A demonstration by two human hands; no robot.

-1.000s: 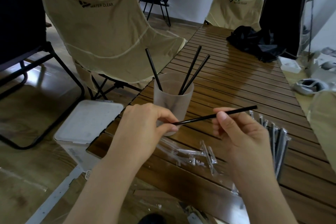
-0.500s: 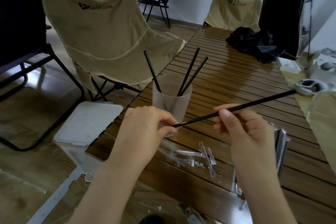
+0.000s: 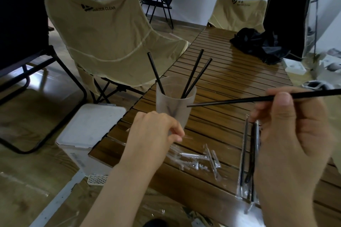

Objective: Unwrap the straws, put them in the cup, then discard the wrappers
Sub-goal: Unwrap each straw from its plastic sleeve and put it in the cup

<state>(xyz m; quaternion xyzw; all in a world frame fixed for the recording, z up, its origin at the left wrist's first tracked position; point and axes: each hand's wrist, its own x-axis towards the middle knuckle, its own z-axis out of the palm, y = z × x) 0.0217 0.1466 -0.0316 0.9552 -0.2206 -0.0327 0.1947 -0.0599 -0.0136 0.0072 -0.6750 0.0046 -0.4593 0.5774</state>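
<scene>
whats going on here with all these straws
A person is unwrapping black straws at a wooden table. The right hand holds a bare straw, its free end pointing toward the frosted cup, where three straws stand. The left hand pinches a clear empty wrapper. Other wrappers lie loose on the table, and wrapped straws wait at right.

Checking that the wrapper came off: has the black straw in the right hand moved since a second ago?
Yes. The straw slid rightward out of the left hand; its tip is now past the cup.
</scene>
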